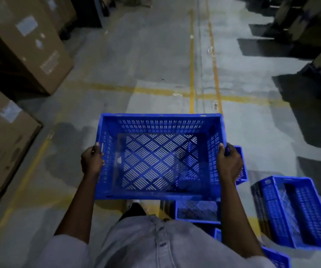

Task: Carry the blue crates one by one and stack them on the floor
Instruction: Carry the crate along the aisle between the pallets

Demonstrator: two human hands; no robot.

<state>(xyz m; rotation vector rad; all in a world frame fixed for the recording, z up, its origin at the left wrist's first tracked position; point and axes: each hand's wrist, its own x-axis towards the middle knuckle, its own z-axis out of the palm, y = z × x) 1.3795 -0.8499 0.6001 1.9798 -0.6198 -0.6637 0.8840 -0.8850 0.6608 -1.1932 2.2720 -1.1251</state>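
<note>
- Far out to the left of the left fingers stand big brown cardboard boxes (26,43) with white labels on them.
- The left hand (92,161) holds the left rim of the held crate (159,122). Its thumb lies on top of the rim and its fingers curl down the outer side.
- The held crate is blue and sits between the two hands, up in the air over the grey floor (152,55). Its open side faces up, and the floor shows through the slots in its bottom.
- Past the fingertips, yellow lines (192,55) cross on the floor.
- The right hand (229,163) grips the right rim of the held crate. Its thumb is on the rim and its fingers wrap round the outside.
- Below the right fingers, a low crate (197,211), also blue, lies on the floor.
- Well to the right of the right fingers, a side crate (299,211), blue too, lies on the floor at a slant.
</note>
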